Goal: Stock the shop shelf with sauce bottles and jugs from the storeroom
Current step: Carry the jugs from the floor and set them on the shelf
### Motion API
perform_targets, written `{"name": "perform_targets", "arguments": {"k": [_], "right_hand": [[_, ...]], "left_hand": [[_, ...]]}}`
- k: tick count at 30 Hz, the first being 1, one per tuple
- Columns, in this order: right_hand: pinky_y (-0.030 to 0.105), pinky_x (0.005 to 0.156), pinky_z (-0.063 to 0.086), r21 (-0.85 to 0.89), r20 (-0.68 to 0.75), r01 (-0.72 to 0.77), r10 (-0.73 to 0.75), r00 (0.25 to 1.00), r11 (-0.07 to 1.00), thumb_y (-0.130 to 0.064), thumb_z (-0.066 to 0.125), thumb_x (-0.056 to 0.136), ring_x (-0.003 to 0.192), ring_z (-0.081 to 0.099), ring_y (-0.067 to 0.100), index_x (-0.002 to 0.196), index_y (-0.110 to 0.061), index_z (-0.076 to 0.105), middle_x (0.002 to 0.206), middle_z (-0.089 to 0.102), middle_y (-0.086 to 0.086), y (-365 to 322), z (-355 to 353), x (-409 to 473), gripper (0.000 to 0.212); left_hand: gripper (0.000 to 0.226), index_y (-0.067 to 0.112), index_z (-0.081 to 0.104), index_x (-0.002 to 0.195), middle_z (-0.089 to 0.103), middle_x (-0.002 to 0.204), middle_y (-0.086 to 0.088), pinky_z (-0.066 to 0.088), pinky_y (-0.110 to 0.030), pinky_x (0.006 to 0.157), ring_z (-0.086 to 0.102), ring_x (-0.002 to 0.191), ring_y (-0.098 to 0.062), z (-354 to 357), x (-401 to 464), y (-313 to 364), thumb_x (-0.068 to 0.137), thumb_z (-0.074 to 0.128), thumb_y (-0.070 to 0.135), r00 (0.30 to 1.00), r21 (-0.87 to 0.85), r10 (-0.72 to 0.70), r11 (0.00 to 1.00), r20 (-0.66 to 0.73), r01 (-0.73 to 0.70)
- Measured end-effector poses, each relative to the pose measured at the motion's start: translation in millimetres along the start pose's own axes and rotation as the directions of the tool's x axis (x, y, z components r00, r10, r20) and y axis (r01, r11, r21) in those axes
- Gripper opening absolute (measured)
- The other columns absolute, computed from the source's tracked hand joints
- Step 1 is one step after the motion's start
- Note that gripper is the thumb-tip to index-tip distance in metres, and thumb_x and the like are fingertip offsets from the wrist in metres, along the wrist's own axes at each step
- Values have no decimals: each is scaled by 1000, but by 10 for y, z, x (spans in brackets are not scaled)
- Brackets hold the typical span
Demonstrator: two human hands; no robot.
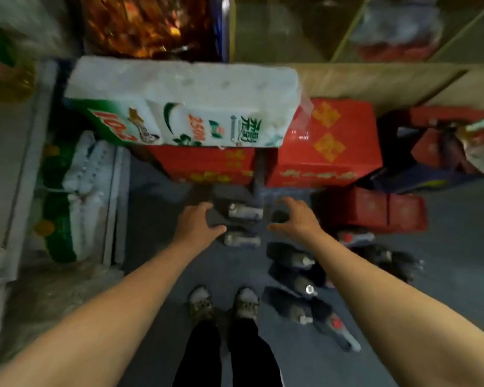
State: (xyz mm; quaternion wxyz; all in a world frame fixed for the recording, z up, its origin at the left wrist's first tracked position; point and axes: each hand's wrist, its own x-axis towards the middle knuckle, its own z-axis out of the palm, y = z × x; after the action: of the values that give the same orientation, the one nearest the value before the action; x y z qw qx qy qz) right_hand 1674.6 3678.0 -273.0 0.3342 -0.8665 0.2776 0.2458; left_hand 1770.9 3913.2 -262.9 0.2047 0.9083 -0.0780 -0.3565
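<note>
Bottles with dark sauce lie on the gray floor (157, 275), just in front of the red boxes (323, 146). Two bottles (242, 224) lie nearest the red boxes. The left hand (199, 224) rests on them, fingers curled over the dark end. The right hand (294, 219) hovers beside them, fingers spread apart, holding nothing. More bottles (294, 277) lie farther from the red boxes, beside the person's shoes (224, 303).

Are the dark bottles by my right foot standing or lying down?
Lying down: the dark bottles rest on their sides on the floor.
</note>
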Motion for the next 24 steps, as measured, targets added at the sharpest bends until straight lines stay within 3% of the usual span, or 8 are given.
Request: {"name": "perform_targets", "arguments": {"k": [4,11,14,17,20,24], "right_hand": [[41,105,45,37,68,-120,117,991,992,-36,82,83,130,48,32,149,-18,43,143,48,13,626,702,276,79],[37,104,42,121,57,-173,167,984,978,-36,82,83,131,50,30,149,-24,44,144,50,11,1579,2030,1011,78],[38,107,40,178,29,-136,133,991,975,-34,82,83,132,48,30,155,-21,35,144,51,12,1874,2552,1374,87],[48,112,40,234,-2,-111,114,993,966,-37,82,82,137,45,33,160,-24,23,149,48,13,2134,3004,1741,100],[55,116,35,293,-1,-84,88,996,952,-32,85,80,146,36,32,162,-29,13,159,39,9,2351,3347,2053,109],[55,114,40,371,-20,-10,18,1000,929,-23,87,77,145,40,25,161,-33,15,157,43,3,2541,3625,2367,112]], "left_hand": [[78,20,44,146,45,145,-10,42,-38,104,45,133,-30,709,364,-447,81,78,46,991,-19,-71,997,110,74],[88,20,36,151,39,154,-10,33,-39,112,35,142,-30,1907,1310,-1244,78,81,40,975,-81,-114,988,193,132],[100,21,32,154,36,156,-5,31,-37,116,33,144,-24,2403,1721,-1567,72,85,42,983,-134,-44,989,181,68],[107,20,20,157,23,155,9,22,-29,115,18,144,-10,2816,2104,-1780,74,86,31,983,-178,58,984,175,-26],[120,23,6,159,13,164,0,16,-34,118,12,151,-19,3141,2426,-1911,71,88,28,978,-147,92,987,189,-65],[127,19,6,159,20,163,-3,18,-23,113,20,150,-20,3499,2709,-2096,65,92,20,975,-174,132,980,182,-100]]}}
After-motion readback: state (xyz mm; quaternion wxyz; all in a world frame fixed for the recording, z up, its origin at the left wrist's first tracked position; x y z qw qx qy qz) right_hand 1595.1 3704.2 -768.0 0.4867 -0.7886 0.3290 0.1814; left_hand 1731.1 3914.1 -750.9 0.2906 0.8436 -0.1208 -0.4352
